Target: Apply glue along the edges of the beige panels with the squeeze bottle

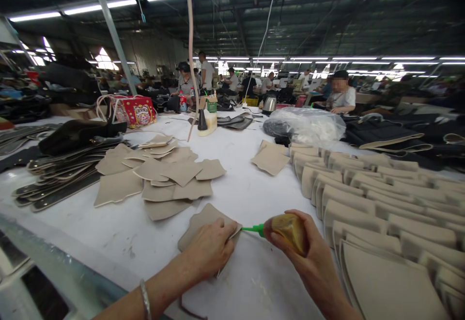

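My left hand (210, 248) lies on a beige cut leather piece (201, 222) near the front of the white table (240, 184), fingers pressed on it. My right hand (308, 252) is wrapped round an amber glue bottle (290, 230). The bottle's green nozzle (253, 230) touches the right edge of that beige piece. A bracelet sits on my left wrist.
Loose beige pieces (163, 174) are scattered at centre left, dark strips (58, 179) lie at the left. Overlapping rows of beige pieces (381, 203) fill the right. A clear plastic bag (305, 125), a glue bottle (207, 119) and a red bag (134, 110) stand further back. Other people work at far tables.
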Available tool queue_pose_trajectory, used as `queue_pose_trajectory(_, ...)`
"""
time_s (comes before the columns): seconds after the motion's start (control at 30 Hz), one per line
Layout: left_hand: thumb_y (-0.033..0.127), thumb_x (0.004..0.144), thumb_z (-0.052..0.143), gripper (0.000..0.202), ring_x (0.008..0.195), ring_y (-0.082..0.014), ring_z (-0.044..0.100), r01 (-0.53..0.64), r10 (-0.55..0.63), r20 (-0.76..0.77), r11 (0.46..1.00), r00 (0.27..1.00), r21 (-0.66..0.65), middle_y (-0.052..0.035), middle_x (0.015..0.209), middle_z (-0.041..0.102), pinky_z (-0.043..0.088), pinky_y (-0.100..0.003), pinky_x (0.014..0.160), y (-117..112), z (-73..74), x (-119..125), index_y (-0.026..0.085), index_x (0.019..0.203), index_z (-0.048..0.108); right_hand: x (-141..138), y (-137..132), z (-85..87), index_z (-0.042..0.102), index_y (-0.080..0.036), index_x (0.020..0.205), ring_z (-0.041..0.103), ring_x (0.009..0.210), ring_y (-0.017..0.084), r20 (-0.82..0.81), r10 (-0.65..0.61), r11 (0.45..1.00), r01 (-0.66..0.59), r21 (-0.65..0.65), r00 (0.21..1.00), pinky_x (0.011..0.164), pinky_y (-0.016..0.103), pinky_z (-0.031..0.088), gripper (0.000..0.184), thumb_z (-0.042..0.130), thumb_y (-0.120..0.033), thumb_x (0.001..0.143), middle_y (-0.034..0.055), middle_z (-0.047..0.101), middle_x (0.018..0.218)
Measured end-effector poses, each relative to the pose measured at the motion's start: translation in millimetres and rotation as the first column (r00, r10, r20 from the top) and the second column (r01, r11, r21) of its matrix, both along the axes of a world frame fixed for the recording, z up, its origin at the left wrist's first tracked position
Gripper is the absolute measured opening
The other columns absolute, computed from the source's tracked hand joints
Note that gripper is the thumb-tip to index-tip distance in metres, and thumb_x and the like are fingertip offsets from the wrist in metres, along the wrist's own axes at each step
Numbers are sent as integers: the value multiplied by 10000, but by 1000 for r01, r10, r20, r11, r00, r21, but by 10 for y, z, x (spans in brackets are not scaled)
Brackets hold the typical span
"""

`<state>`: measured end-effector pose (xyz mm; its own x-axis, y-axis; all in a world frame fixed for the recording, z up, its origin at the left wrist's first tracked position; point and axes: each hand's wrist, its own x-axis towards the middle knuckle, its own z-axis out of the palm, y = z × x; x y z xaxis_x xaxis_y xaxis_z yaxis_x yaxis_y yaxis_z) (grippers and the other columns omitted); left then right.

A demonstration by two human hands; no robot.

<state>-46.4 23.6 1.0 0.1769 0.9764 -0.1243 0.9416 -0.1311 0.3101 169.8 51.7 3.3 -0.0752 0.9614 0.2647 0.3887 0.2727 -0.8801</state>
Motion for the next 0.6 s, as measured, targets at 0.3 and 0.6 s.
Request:
queue_pose_trajectory(0.3, 247, 900, 308, 414, 819, -204, 600, 7, -7, -8, 1000, 1000, 11, -44, 950, 579, 408, -293, 720, -30, -54, -8, 315, 1283, 451, 31, 55, -44, 491, -218, 1056, 592, 810, 241, -91, 13, 998, -19, -67, 996, 740, 355, 452, 473, 677, -514, 737, 8, 608, 879)
queue_pose_trajectory(0.6, 250, 894, 301, 391, 808, -208, 606, -1, 1, 12, 1000, 1000, 17, -37, 931, 569, 422, -306, 722, -48, -89, -15, 315, 1241, 471, 48, 45, -89, 491, -228, 1031, 577, 781, 225, -102, 81, 989, -92, -112, 992, 725, 345, 442, 424, 665, -504, 759, -7, 591, 848)
